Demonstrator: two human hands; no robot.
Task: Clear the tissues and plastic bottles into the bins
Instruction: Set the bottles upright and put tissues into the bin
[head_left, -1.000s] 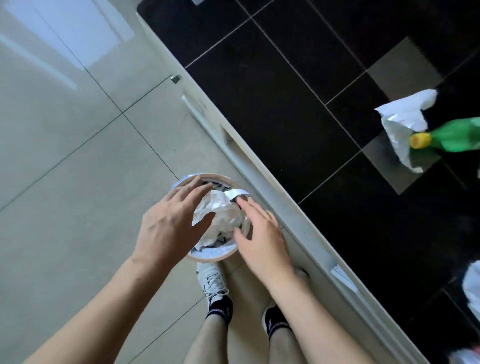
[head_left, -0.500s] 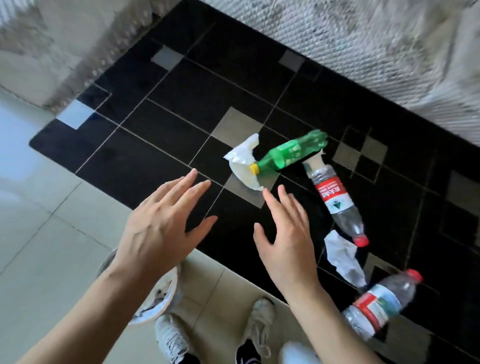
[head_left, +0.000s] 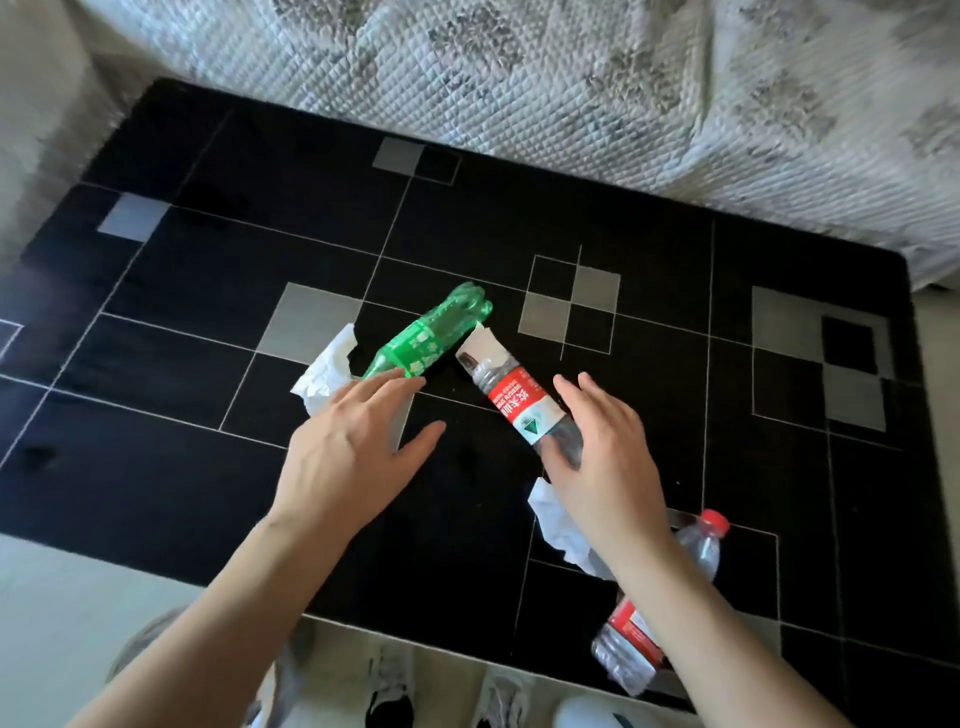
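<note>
A green plastic bottle (head_left: 434, 332) lies on the black rug (head_left: 208, 426), with a crumpled white tissue (head_left: 327, 371) by its neck. My left hand (head_left: 348, 457) hovers open over that neck and tissue, holding nothing. A clear bottle with a red label (head_left: 514, 402) lies right of the green one, a small tissue (head_left: 480, 345) at its far end. My right hand (head_left: 605, 457) is open beside and partly over its lower end. Another tissue (head_left: 558, 525) lies under my right wrist. A second clear red-capped bottle (head_left: 654, 613) lies near the rug's front edge, partly behind my forearm.
A quilted grey-white bedspread (head_left: 571, 78) hangs along the rug's far side. A round bin (head_left: 135, 649) shows partly behind my left forearm on the pale floor (head_left: 62, 613). My shoes (head_left: 498, 696) stand at the rug's front edge.
My view swung from the bin on the tiles to the rug. Both hands left the bin and reached forward, now closer to the green and the red-label bottle.
</note>
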